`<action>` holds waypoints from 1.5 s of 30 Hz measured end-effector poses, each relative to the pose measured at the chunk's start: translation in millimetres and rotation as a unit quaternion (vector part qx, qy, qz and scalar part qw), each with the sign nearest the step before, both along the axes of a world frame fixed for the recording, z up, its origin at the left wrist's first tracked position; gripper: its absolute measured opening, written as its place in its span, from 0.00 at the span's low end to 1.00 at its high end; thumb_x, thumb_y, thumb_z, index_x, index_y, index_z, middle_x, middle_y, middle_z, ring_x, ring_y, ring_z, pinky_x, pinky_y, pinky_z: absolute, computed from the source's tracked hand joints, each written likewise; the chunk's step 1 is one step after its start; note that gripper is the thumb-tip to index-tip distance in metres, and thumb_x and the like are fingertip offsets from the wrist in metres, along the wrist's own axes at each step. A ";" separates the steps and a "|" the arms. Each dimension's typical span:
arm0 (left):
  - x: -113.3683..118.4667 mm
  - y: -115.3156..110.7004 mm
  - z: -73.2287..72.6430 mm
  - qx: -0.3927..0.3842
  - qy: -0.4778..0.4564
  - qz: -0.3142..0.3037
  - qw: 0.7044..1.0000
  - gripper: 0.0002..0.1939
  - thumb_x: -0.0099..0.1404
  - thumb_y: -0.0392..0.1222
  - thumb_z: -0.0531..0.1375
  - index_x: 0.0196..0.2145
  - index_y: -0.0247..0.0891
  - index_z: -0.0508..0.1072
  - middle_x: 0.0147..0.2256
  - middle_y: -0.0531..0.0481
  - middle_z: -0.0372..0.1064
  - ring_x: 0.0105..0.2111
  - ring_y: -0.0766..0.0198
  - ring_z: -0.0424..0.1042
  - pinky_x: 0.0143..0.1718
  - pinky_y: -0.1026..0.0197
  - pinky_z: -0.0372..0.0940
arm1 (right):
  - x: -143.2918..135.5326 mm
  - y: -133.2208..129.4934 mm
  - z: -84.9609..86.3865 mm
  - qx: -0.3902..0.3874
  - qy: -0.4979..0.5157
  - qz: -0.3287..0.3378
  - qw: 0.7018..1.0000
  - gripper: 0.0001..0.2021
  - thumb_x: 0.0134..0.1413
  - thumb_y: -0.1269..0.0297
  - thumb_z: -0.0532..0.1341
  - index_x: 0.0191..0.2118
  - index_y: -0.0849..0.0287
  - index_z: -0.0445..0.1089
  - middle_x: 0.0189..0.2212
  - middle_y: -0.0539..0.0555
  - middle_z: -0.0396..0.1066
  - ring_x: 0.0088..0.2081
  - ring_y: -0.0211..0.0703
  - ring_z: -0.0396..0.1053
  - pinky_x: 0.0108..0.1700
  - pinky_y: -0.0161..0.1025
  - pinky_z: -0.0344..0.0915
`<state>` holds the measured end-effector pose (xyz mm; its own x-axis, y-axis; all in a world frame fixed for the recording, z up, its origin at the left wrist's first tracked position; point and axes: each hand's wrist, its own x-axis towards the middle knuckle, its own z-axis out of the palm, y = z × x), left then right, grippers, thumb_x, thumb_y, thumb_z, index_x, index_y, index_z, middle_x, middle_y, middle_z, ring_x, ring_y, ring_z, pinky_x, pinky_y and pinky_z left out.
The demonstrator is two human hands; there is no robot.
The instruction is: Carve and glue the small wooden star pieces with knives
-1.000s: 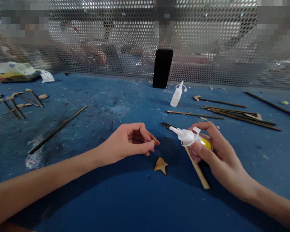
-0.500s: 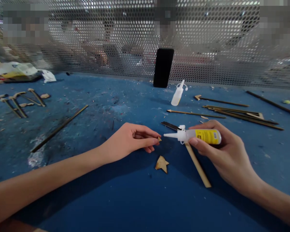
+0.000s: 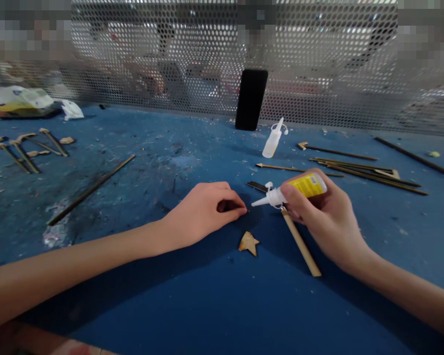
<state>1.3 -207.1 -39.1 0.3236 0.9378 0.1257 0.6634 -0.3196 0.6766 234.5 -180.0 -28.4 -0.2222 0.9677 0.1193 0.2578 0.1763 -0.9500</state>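
Note:
My left hand [image 3: 207, 212] is closed in a pinch, with a tiny pale wooden piece at its fingertips, almost wholly hidden. In my right hand [image 3: 325, 222] is a clear glue bottle [image 3: 305, 186] with a yellow label. Its white nozzle tilts down to the left and ends just beside the left fingertips. A small star-shaped wooden piece [image 3: 248, 243] lies on the blue table below the pinch. Under the right hand's bottle rests a craft knife with a wooden handle [image 3: 301, 242] and a dark blade [image 3: 256, 187].
A second glue bottle [image 3: 272, 141] stands tilted near an upright black phone [image 3: 251, 99]. Thin dark sticks [image 3: 377, 175] lie at the right, another stick [image 3: 92, 190] at the left. Small T-shaped sticks [image 3: 24, 157] sit far left. A perforated metal screen [image 3: 199, 64] closes the back.
The right hand has tipped the glue bottle so its nozzle slopes downward. The left fingers have turned down and drawn together, hiding most of the small wooden piece.

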 end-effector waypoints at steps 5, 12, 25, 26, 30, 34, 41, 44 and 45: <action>0.6 3.6 -2.4 -0.006 0.009 0.018 1.000 0.10 0.70 0.47 0.63 0.38 0.40 0.81 0.33 0.51 0.73 0.30 0.66 0.69 0.32 0.63 0.62 | -7.7 9.2 -5.2 0.005 0.025 -0.016 1.000 0.19 0.56 0.44 0.69 0.33 0.53 0.66 0.24 0.46 0.63 0.23 0.36 0.61 0.23 0.35 0.59; -2.5 8.4 -6.5 -0.016 -0.028 0.038 0.999 0.09 0.70 0.45 0.63 0.40 0.39 0.81 0.35 0.51 0.73 0.31 0.66 0.71 0.32 0.64 0.64 | -9.9 8.5 -5.1 0.011 0.015 -0.010 1.000 0.18 0.59 0.44 0.67 0.34 0.52 0.65 0.23 0.46 0.61 0.23 0.37 0.59 0.23 0.36 0.57; -8.3 10.1 -8.2 0.024 0.013 -0.035 0.999 0.11 0.72 0.42 0.61 0.49 0.44 0.81 0.42 0.50 0.73 0.32 0.67 0.70 0.35 0.64 0.63 | -7.9 11.3 -8.5 0.063 -0.109 0.005 0.992 0.21 0.62 0.40 0.62 0.33 0.51 0.57 0.19 0.46 0.60 0.20 0.38 0.57 0.18 0.35 0.51; -8.5 11.0 -8.9 0.022 0.012 -0.034 0.999 0.11 0.72 0.42 0.60 0.49 0.44 0.81 0.41 0.50 0.73 0.32 0.67 0.70 0.36 0.64 0.63 | -7.7 11.4 -8.6 0.061 -0.110 0.006 0.992 0.21 0.62 0.40 0.61 0.33 0.51 0.57 0.20 0.45 0.59 0.20 0.37 0.56 0.18 0.35 0.51; -8.8 13.5 -9.2 0.015 0.003 -0.033 0.999 0.11 0.72 0.41 0.61 0.49 0.44 0.81 0.40 0.51 0.73 0.32 0.67 0.70 0.37 0.64 0.63 | -7.0 11.6 -10.0 0.043 -0.103 0.016 0.994 0.21 0.63 0.39 0.60 0.34 0.51 0.57 0.21 0.45 0.57 0.21 0.37 0.55 0.19 0.36 0.49; -9.2 12.9 -8.3 0.008 -0.011 -0.031 0.999 0.11 0.72 0.41 0.61 0.48 0.44 0.82 0.39 0.51 0.72 0.31 0.68 0.69 0.36 0.64 0.62 | -6.4 12.5 -11.9 0.040 -0.101 0.029 0.994 0.20 0.63 0.39 0.60 0.36 0.51 0.59 0.23 0.46 0.60 0.22 0.38 0.59 0.21 0.37 0.50; -8.7 10.4 -6.6 0.009 -0.017 -0.028 0.999 0.12 0.72 0.42 0.62 0.49 0.43 0.81 0.39 0.51 0.72 0.31 0.68 0.68 0.34 0.65 0.62 | -4.6 12.6 -12.4 0.049 -0.132 0.037 0.989 0.21 0.64 0.39 0.59 0.35 0.51 0.58 0.22 0.47 0.64 0.22 0.40 0.61 0.21 0.38 0.51; -8.6 10.1 -5.9 0.008 -0.016 -0.029 0.999 0.12 0.72 0.43 0.62 0.48 0.42 0.82 0.39 0.50 0.72 0.30 0.69 0.68 0.34 0.64 0.61 | -4.7 12.9 -12.7 0.052 -0.134 0.039 0.989 0.21 0.63 0.38 0.59 0.35 0.51 0.58 0.22 0.47 0.63 0.22 0.40 0.60 0.20 0.38 0.49; -8.6 10.2 -6.0 0.008 -0.015 -0.030 0.999 0.12 0.72 0.43 0.62 0.48 0.42 0.82 0.39 0.50 0.72 0.29 0.69 0.68 0.33 0.64 0.61 | -5.0 12.9 -12.6 0.053 -0.137 0.039 0.988 0.21 0.63 0.38 0.59 0.35 0.51 0.58 0.22 0.47 0.63 0.22 0.40 0.60 0.21 0.38 0.49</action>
